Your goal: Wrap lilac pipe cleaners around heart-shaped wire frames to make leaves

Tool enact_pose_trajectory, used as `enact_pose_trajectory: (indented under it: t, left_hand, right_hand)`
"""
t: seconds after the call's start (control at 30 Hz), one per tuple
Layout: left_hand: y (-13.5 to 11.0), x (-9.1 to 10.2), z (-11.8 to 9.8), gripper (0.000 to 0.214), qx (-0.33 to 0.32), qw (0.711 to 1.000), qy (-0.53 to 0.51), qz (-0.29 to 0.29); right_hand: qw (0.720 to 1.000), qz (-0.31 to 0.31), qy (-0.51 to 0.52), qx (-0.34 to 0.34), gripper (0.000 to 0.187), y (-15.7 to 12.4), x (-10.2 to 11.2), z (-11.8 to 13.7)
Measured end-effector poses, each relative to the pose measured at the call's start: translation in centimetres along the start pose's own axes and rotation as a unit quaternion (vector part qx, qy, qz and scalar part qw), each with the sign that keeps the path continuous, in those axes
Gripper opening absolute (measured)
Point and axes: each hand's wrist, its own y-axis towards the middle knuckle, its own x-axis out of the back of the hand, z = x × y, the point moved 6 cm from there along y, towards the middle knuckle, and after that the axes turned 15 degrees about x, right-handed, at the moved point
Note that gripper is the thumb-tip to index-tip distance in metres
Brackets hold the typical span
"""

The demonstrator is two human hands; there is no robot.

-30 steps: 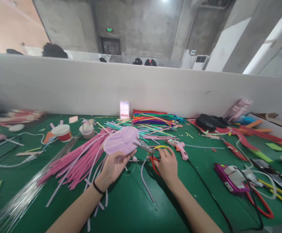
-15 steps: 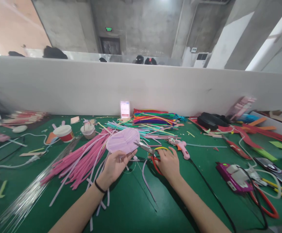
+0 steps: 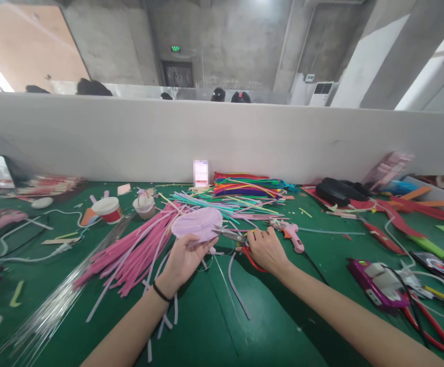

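My left hand [image 3: 183,257] holds up a lilac disc made of coiled pipe cleaner [image 3: 197,224], pinched at its lower edge, a dark band on the wrist. My right hand [image 3: 265,248] lies curled over the red handles of a pair of scissors [image 3: 234,236] on the green table [image 3: 214,326]; the metal blades point left toward the disc. A pile of pink pipe cleaners [image 3: 130,255] lies left of my left hand.
A pink glue gun [image 3: 291,235] lies just right of my right hand. Multicoloured pipe cleaners [image 3: 244,186] are stacked by the white partition [image 3: 222,137]. Two small cups [image 3: 107,209] stand at left; a purple device with cables [image 3: 374,285] lies at right. Clear rods [image 3: 46,316] lie front left.
My right hand has closed down over the scissor handles. My left hand and the disc stay much the same; the view has shifted slightly.
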Motion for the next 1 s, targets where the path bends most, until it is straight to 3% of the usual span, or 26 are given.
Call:
enact_pose_trajectory:
  t: [0.17, 0.37, 0.57, 0.7, 0.87, 1.0]
  left_hand:
    - [0.1, 0.3, 0.1, 0.022, 0.006, 1.0, 0.006, 0.001]
    - [0.2, 0.4, 0.0, 0.018, 0.008, 1.0, 0.015, 0.013]
    - [0.4, 0.3, 0.2, 0.014, 0.034, 0.999, 0.02, 0.007]
    - [0.5, 0.5, 0.2, 0.025, 0.042, 0.999, 0.016, -0.003]
    - [0.7, 1.3, 0.0, 0.034, 0.028, 0.999, 0.023, -0.036]
    - [0.8, 1.7, -0.4, 0.036, 0.003, 0.996, 0.055, -0.071]
  right_hand:
    - [1.0, -0.007, 0.021, 0.01, 0.057, -0.2, -0.1, 0.0]
    - [0.998, 0.04, -0.01, 0.05, 0.052, 0.0, -0.5, 0.3]
    - [0.996, 0.069, -0.015, 0.047, 0.05, -0.2, -1.2, 0.8]
    - [0.997, 0.066, -0.015, 0.047, 0.05, -0.3, -1.1, 0.9]
    - [0.994, 0.075, -0.007, -0.077, 0.054, -0.7, -0.1, -1.0]
    - [0.965, 0.18, 0.055, -0.185, 0.04, -1.9, 0.0, -1.9]
